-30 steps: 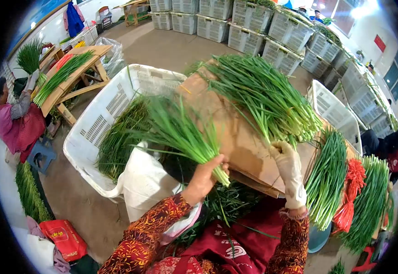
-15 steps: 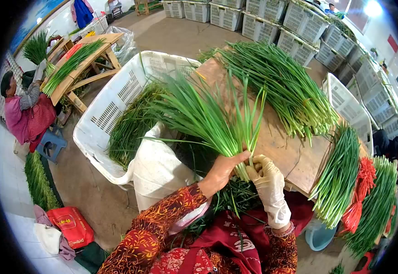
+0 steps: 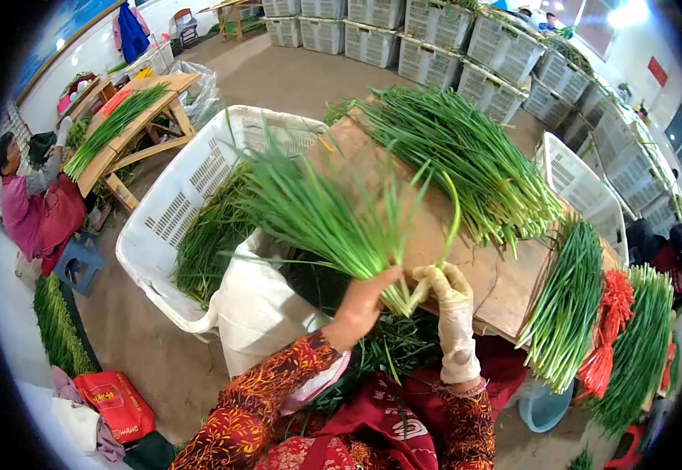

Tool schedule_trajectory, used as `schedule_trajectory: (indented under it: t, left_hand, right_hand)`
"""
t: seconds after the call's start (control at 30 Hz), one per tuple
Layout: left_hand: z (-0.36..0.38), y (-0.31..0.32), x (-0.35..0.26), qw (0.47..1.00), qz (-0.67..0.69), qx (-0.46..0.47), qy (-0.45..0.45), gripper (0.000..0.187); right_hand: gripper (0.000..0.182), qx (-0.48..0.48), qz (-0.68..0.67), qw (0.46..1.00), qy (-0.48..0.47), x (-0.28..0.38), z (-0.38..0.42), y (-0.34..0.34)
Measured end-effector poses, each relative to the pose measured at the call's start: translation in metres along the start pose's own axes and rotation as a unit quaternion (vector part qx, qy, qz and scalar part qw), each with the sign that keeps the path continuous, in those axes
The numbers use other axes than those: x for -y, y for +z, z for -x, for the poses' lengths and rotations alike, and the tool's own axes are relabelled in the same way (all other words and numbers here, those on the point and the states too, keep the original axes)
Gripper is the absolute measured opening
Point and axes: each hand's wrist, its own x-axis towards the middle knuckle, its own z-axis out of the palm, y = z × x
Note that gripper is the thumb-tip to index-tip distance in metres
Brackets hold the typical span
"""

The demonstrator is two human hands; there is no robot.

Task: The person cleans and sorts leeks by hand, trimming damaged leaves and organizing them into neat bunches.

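My bare left hand (image 3: 359, 308) is wrapped around the lower stalks of a bunch of garlic chives (image 3: 317, 223), whose leaves fan out to the upper left, blurred. Right beside it, my gloved right hand (image 3: 449, 291) pinches a single chive stalk (image 3: 455, 207) that curves upward, paler than the rest. Its fingertips are close to the cut ends of the bunch. A large heap of chives (image 3: 466, 157) lies on the wooden board (image 3: 427, 227) beyond my hands. More loose green leaves lie below my wrists.
A white plastic crate (image 3: 161, 274) with leaves stands at the left, a white sack (image 3: 259, 313) against it. On the right are chive bundles (image 3: 568, 305) and red ties (image 3: 611, 329). Another person (image 3: 36, 204) sits at a bench. Stacked crates (image 3: 435, 63) line the back.
Both hands have shifted a little left with the bunch. A single stalk now stands apart in the right hand, away from the bunch. The seated person's raised chives are no longer visible.
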Motion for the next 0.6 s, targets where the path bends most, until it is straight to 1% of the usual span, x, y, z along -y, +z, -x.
schedule_trajectory:
  t: [0.03, 0.07, 0.1, 0.13, 0.17, 0.2, 0.23, 0.27, 0.3, 0.33, 0.37, 0.4, 0.43, 0.47, 0.5, 0.53, 0.6]
  left_hand:
    - [-0.008, -0.006, -0.006, 0.999, -0.007, 0.033, 0.033, 0.026]
    - [-0.012, -0.013, -0.014, 0.999, -0.007, 0.008, 0.037, 0.027]
    - [-0.015, -0.011, -0.027, 0.997, 0.009, -0.012, 0.074, 0.026]
    - [-0.023, -0.019, -0.040, 0.994, 0.028, -0.061, 0.084, 0.027]
    - [-0.025, -0.017, -0.056, 0.985, 0.029, -0.079, 0.152, 0.026]
    - [-0.028, -0.021, -0.073, 0.982, 0.025, -0.038, 0.182, 0.023]
    - [-0.029, -0.018, -0.085, 0.971, 0.026, -0.052, 0.230, 0.021]
    - [-0.031, -0.012, -0.093, 0.960, 0.036, -0.043, 0.275, 0.022]
    - [-0.032, -0.007, -0.095, 0.953, 0.036, -0.044, 0.299, 0.024]
    - [-0.033, -0.004, -0.095, 0.945, 0.036, -0.049, 0.321, 0.027]
    - [-0.033, -0.004, -0.090, 0.958, 0.061, -0.042, 0.278, 0.031]
    - [-0.032, -0.002, -0.084, 0.968, 0.086, -0.034, 0.235, 0.035]
    - [-0.027, 0.003, -0.076, 0.976, 0.089, 0.012, 0.197, 0.034]
    - [-0.031, -0.002, -0.064, 0.981, 0.129, 0.036, 0.143, 0.038]
    - [-0.031, -0.005, -0.052, 0.987, 0.115, 0.048, 0.105, 0.036]
    - [-0.029, -0.004, -0.042, 0.991, 0.102, 0.058, 0.066, 0.034]
    - [-0.020, 0.001, -0.025, 0.999, 0.047, 0.012, 0.007, 0.030]
  right_hand:
    - [0.013, 0.018, -0.076, 0.997, -0.006, -0.002, 0.003, -0.008]
    - [0.011, 0.037, -0.151, 0.988, -0.012, -0.004, 0.008, -0.015]
    - [0.011, 0.082, -0.067, 0.994, -0.010, -0.003, 0.015, -0.022]
    - [0.018, 0.215, -0.008, 0.976, 0.009, 0.004, 0.025, -0.027]
    - [0.021, 0.340, 0.143, 0.927, 0.071, 0.004, 0.027, -0.030]
    - [0.025, 0.450, 0.287, 0.835, 0.132, 0.004, 0.030, -0.032]
    - [0.026, 0.453, 0.436, 0.773, 0.081, 0.004, 0.035, -0.031]
    - [0.028, 0.443, 0.573, 0.689, 0.027, 0.005, 0.038, -0.029]
    - [0.029, 0.348, 0.601, 0.719, -0.025, 0.008, 0.030, -0.033]
    - [0.029, 0.271, 0.522, 0.805, -0.078, 0.034, 0.021, -0.032]
    - [0.023, 0.142, 0.512, 0.830, -0.169, 0.041, 0.009, -0.040]
    - [0.019, 0.007, 0.490, 0.834, -0.253, 0.048, -0.003, -0.049]
    - [0.020, -0.097, 0.598, 0.711, -0.357, 0.052, -0.030, -0.054]
    - [0.015, -0.161, 0.668, 0.634, -0.355, 0.043, -0.053, -0.077]
    - [0.015, -0.166, 0.715, 0.608, -0.302, 0.039, -0.066, -0.092]
    - [0.014, -0.136, 0.736, 0.618, -0.240, 0.039, -0.073, -0.097]
    - [0.013, -0.111, 0.725, 0.658, -0.171, 0.045, -0.075, -0.098]
